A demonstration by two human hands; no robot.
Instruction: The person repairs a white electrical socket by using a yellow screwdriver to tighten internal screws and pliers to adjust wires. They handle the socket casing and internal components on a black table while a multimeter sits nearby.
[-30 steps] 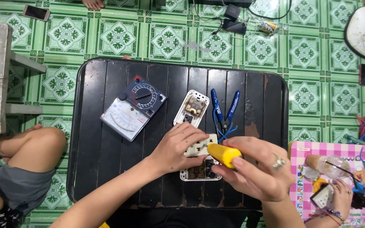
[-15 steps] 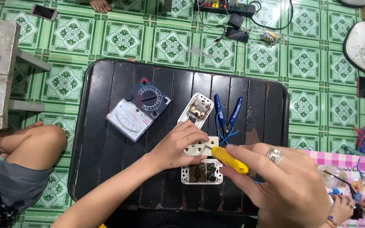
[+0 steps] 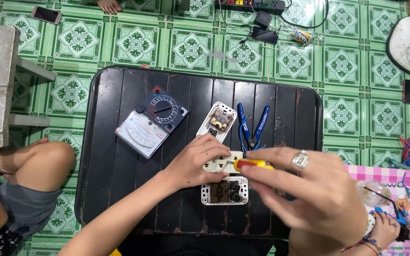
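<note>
Right hand: closed around a yellow-handled screwdriver, gripped between thumb and fingers, ring on one finger, tip aimed left at the socket module.
Left hand: curled over the cream socket module, fingertips pinching its upper edge and pressing it down on the table.
Socket module: lay near the middle of the black slatted table, under the left fingers, just above the white frame.
White frame: flat on the table just below the module, dark switch inserts showing; touching the module or only beside it, could not tell.
Step in hand: judged as working a screw on the module, with the screwdriver tip meeting its right end; the screw itself too small to see.
Next move: by judgement, called for a steady hold from the left fingers and the tip kept seated square while turned, lest it slip off the small part.
Farther on the table: second white switch plate tilted, brown parts exposed; blue-handled pliers just right of it, handles apart; analogue multimeter to the left, lying at an angle.
Beyond the table: green patterned floor tiles, black power strip and adapters with cords, a phone at the far left.
Far right edge: another person's hands over a pink checked mat.
</note>
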